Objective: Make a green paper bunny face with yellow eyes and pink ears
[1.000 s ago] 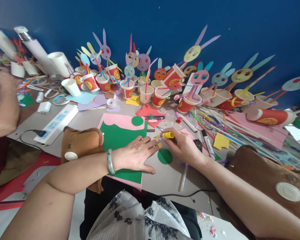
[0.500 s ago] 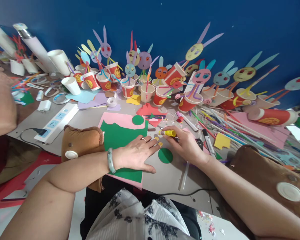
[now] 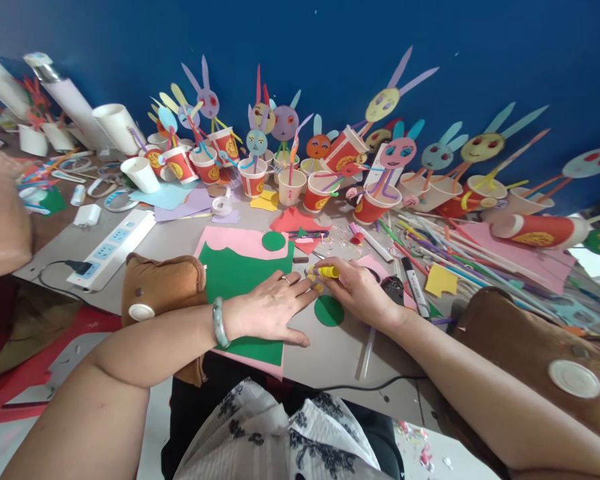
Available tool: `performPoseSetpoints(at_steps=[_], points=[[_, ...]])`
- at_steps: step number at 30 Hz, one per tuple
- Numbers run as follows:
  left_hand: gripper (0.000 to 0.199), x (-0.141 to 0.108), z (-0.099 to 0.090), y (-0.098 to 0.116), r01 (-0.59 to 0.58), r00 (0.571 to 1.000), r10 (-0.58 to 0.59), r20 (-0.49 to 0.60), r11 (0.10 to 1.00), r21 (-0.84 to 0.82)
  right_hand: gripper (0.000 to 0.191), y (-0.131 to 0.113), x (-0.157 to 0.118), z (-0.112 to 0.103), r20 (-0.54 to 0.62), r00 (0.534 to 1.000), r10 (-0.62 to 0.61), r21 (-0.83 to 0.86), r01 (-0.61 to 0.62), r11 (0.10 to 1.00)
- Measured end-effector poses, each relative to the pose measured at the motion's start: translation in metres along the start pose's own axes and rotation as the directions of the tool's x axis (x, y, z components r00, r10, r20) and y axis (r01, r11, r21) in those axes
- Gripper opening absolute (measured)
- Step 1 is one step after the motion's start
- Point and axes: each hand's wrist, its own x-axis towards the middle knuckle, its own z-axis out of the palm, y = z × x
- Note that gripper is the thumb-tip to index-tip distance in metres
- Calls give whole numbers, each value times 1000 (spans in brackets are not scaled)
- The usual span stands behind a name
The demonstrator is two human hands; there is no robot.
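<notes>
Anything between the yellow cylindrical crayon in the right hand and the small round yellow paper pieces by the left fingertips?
Nothing visible. The right hand holds the yellow crayon, tip close by the yellow pieces. The left hand lies alongside; the green paper circle lies nearer the person, aside.

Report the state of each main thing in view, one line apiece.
Left hand, palm down, fingers spread
Right hand, closed around the yellow stick
Yellow stick, held, one end toward the left hand
Green sheet, flat, far edge cut wavy
Pink sheet, partly covered by the green sheet
Near green circle, cut out, lying flat
Power strip, black plug inserted
Rightmost red cup, lying on its side
</notes>
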Motion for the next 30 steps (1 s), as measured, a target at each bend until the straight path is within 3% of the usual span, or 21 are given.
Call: performPoseSetpoints(at_steps=[3,8,11,17,20,22,24,27,30], points=[[81,0,0,-1,-8,1000,8,0,1000,12,18,-2,-1,-6,-32,998,53,-3,-53,999],[79,-1,0,-1,-18,1000,18,-18,1000,-1,18,-3,-2,-11,75,996,46,-11,-45,999],[79,0,1,-1,-14,1000,14,-20,1000,-1,18,-2,-2,-6,78,996,41,14,-42,999],[80,0,2,-1,-19,1000,19,-17,1000,-2,16,-5,-1,-1,1,998,64,70,-64,995],[80,0,1,-2,-17,1000,17,-13,1000,-2,17,-10,-2,-9,-157,972,175,183,-146,972],[80,1,1,-2,-18,1000,18,-10,1000,-10,19,-14,-3,-17,-275,920,278,327,-183,927],[79,1,1,-2,-21,1000,21,-6,1000,-17,24,-17,-3,-26,-292,876,383,480,-213,851],[76,1,1,-3,-18,1000,18,-5,1000,-16,32,-16,-3,-34,-169,869,465,666,-247,704],[76,1,1,-4,-19,1000,19,-6,1000,-13,42,-12,-1,-38,-52,890,453,777,-249,578]])
